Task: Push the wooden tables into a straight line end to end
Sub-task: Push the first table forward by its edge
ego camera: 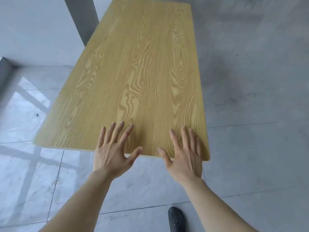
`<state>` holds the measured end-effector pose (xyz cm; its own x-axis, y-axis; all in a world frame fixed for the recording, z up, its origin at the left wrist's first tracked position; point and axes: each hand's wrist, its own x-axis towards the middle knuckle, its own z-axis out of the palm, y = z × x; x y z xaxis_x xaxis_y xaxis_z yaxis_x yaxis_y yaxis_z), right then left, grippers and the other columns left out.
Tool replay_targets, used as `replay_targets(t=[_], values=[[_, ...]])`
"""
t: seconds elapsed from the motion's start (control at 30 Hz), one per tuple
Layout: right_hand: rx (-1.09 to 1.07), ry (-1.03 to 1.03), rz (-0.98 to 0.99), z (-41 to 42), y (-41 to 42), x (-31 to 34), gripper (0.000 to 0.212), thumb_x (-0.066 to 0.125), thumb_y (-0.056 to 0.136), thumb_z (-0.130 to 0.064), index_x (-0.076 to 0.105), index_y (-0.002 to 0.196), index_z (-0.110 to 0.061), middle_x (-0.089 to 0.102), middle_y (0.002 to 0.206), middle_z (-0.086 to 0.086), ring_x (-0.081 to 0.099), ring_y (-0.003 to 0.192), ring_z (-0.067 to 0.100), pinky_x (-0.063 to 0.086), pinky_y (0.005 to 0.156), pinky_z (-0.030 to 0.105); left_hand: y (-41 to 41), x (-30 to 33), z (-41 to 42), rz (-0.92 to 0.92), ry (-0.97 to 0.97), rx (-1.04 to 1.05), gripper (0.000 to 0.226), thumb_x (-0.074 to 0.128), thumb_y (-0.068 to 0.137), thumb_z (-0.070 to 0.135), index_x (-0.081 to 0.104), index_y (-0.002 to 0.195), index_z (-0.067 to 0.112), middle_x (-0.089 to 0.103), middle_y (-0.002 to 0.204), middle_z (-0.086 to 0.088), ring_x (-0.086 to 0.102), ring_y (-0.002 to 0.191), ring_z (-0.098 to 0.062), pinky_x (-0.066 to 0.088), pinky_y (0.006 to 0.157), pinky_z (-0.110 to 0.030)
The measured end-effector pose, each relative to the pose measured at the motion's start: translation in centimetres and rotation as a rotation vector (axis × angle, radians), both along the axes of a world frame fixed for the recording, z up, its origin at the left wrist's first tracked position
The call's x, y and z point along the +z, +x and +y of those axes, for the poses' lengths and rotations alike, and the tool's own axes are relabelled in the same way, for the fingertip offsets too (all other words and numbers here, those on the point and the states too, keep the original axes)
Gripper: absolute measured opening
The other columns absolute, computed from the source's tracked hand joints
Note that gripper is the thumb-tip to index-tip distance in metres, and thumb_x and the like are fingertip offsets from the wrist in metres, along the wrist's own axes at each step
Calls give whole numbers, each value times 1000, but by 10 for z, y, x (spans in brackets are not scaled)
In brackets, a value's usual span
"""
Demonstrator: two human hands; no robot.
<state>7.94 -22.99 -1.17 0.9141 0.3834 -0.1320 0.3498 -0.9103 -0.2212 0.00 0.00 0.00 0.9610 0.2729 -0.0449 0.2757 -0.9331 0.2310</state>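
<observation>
One wooden table (138, 72) with a yellow grain-patterned top stretches away from me, its near short edge just in front of my hands. My left hand (113, 148) is spread flat, fingers apart, over the near edge left of centre. Near the right corner of that same edge, my right hand (183, 153) is spread out too. Both hands hold nothing; whether the palms press on the wood or hover just above it I cannot tell. No other table is in view.
Grey tiled floor (250, 114) lies on both sides of the table. A white wall with a dark grey pillar (80, 19) stands close to the table's far left. My dark shoe (176, 219) is on the floor below my right arm.
</observation>
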Motion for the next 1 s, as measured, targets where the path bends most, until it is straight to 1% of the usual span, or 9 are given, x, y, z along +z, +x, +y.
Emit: replay_targets(t=[0.07, 0.13, 0.2, 0.27, 0.37, 0.47, 0.63, 0.73, 1.0], values=[[4, -11, -55, 0, 8, -9, 81, 9, 98, -76, 17, 168, -36, 2, 178, 10, -5, 164, 31, 2, 131, 55, 7, -9, 3, -24, 22, -25, 85, 18, 92, 85, 16, 164, 40, 14, 174, 4, 1, 162, -21, -2, 131, -49], [22, -32, -142, -1, 17, -19, 77, 10, 101, -72, 25, 166, -35, 11, 177, 13, 4, 164, 34, 9, 130, 59, 14, -23, 5, -49, 53, -34, 84, 21, 93, 83, 22, 163, 37, 18, 174, 2, 5, 162, -23, 1, 131, -50], [33, -12, -229, -1, 20, -30, 73, 14, 104, -69, 36, 163, -32, 25, 173, 16, 18, 161, 38, 18, 128, 62, 20, -35, 5, -87, 57, -20, 82, 28, 94, 81, 30, 162, 34, 26, 171, 0, 13, 161, -26, 8, 130, -52], [46, 16, -323, -3, 23, -40, 71, 21, 104, -68, 43, 160, -31, 33, 170, 17, 26, 159, 40, 23, 125, 63, 22, -45, 6, -151, 87, 0, 80, 34, 93, 78, 36, 159, 33, 35, 168, -1, 22, 159, -28, 15, 129, -54], [52, 34, -387, -4, 28, -48, 69, 29, 103, -68, 45, 159, -31, 35, 169, 17, 28, 158, 39, 25, 124, 64, 25, -52, 7, -202, 125, 11, 79, 37, 92, 77, 40, 158, 34, 40, 165, 0, 27, 157, -28, 20, 127, -55], [50, 56, -411, -4, 38, -46, 68, 32, 102, -67, 47, 158, -31, 35, 169, 16, 29, 158, 40, 27, 123, 64, 34, -50, 4, -211, 119, 22, 79, 40, 91, 76, 41, 157, 34, 41, 164, 0, 29, 157, -29, 22, 127, -55], [59, 58, -427, -5, 69, -45, 67, 32, 102, -66, 48, 157, -31, 37, 169, 15, 31, 157, 40, 29, 122, 65, 62, -47, 1, -207, 107, 49, 78, 39, 91, 76, 44, 156, 33, 43, 163, -1, 31, 156, -30, 23, 126, -56], [73, 61, -439, -5, 92, -46, 67, 32, 102, -66, 49, 157, -31, 37, 168, 15, 32, 156, 40, 29, 122, 65, 81, -47, 0, -224, 100, 60, 78, 34, 92, 77, 45, 156, 33, 43, 163, -1, 31, 155, -30, 23, 126, -56], [107, 66, -446, -2, 166, -46, 67, 30, 103, -67, 49, 156, -32, 40, 167, 14, 33, 156, 39, 27, 123, 63, 146, -47, -1, -222, 98, 100, 77, 35, 92, 77, 45, 155, 35, 44, 163, -1, 30, 156, -29, 20, 128, -54]])
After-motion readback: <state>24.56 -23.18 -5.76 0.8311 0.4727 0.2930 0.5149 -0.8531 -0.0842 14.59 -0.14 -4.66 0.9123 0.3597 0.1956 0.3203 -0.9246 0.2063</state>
